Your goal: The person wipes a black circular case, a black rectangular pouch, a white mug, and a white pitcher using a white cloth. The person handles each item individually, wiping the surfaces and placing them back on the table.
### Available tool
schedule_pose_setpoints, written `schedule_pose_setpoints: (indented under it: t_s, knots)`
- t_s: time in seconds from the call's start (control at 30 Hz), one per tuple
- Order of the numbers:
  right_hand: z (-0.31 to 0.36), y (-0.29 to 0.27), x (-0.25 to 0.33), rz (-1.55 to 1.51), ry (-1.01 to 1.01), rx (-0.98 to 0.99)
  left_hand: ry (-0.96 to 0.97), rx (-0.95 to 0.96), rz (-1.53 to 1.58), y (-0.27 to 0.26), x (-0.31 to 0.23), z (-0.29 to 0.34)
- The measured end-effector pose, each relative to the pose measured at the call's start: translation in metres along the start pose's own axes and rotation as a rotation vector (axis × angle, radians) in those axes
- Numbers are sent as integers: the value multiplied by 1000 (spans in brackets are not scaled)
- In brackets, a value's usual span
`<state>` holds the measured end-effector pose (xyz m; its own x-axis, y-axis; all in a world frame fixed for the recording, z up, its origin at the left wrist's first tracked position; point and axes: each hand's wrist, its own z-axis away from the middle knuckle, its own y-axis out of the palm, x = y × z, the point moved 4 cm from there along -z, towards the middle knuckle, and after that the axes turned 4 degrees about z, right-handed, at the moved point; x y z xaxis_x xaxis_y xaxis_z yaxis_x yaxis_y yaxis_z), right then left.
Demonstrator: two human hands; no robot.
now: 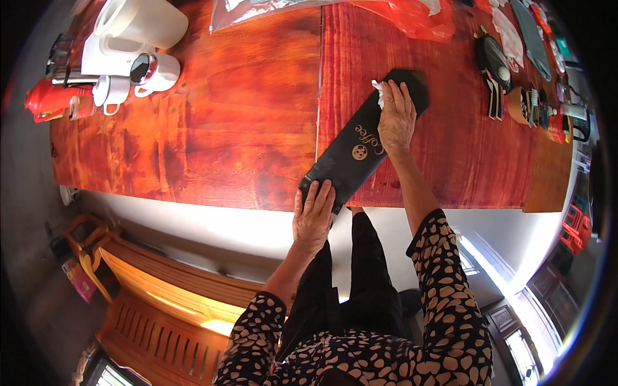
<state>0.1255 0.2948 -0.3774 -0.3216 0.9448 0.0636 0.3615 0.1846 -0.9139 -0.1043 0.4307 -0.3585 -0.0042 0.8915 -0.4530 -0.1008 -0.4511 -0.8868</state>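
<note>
A long black box-like case point(344, 168) with gold print and a round gold emblem lies slantwise on the red-brown wooden table point(244, 128). Its near end reaches the table's front edge, while the far end points to the upper right. On that near end rests my left hand point(313, 209), fingers stretched out over the top surface. My right hand point(396, 119) presses down near the far end, with a crumpled white tissue point(378, 92) under its fingers. Most of the tissue is hidden beneath the hand.
At the far left stand a white container point(145, 26), white mugs point(158, 72) and a red object point(48, 100). Clear plastic point(257, 14) and a red plastic bag point(418, 19) lie along the back. A black pouch point(492, 61) and small items line the right. Behind is a wooden bench point(161, 321).
</note>
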Motion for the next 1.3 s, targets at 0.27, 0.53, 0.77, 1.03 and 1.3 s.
schedule_pose_setpoints:
  t_s: [0.27,0.53,0.77,1.03,1.3]
  knots:
    - [88,-51,96,-627,-328,256,-19,-74,69,13,4,3]
    - [97,-56,97,-518,-596,295,-47,-11,102,7,5,1]
    - [34,-27,19,-317,-408,175,-55,4,66,6,-1,-1]
    - [-41,9,-57,-128,-215,71,-37,-6,10,12,-1,0]
    - [-28,11,-59,62,70,-39,-33,-2,19,13,-1,1]
